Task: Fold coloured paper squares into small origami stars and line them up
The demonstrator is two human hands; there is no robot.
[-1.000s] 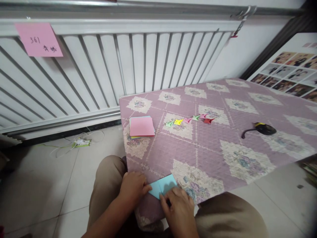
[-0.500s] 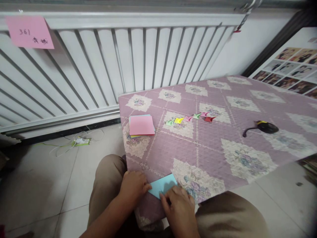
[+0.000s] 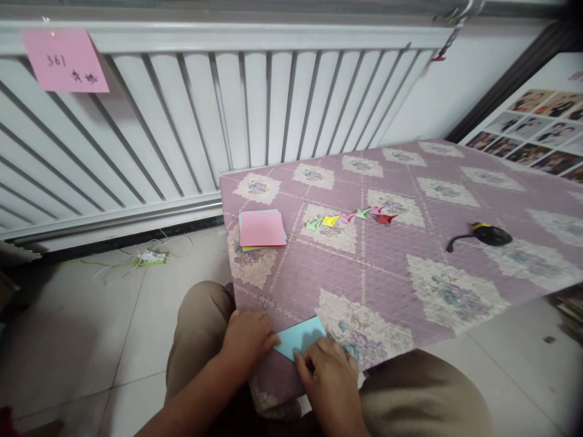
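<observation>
1. Lying flat at the near left corner of the table [image 3: 337,276]: a light-blue paper [image 3: 298,335], partly covered from the right.
2. Touching the paper's left corner with left hand [image 3: 249,335], fingers bent and thumb reaching onto it; cannot tell from this angle whether clamped on the edge or only pressing.
3. Resting right hand [image 3: 330,370] over the paper's lower right part, thumb tip against its surface; cannot tell about this grip either, undersides of the fingers being hidden.
4. Hardly any change from half a second ago: same hold, same place for the paper, just a slight shift of the whole view.
5. Near the left edge, toward the far left corner: a stack of colored paper [image 3: 262,229], pink on top, unmoved.
6. Farther right, well apart from both hands: a row of small folded papers [image 3: 330,221] in green, yellow, pink and red.
7. Beyond these, toward the right: a black object [image 3: 494,235] with a thin tail.
</observation>
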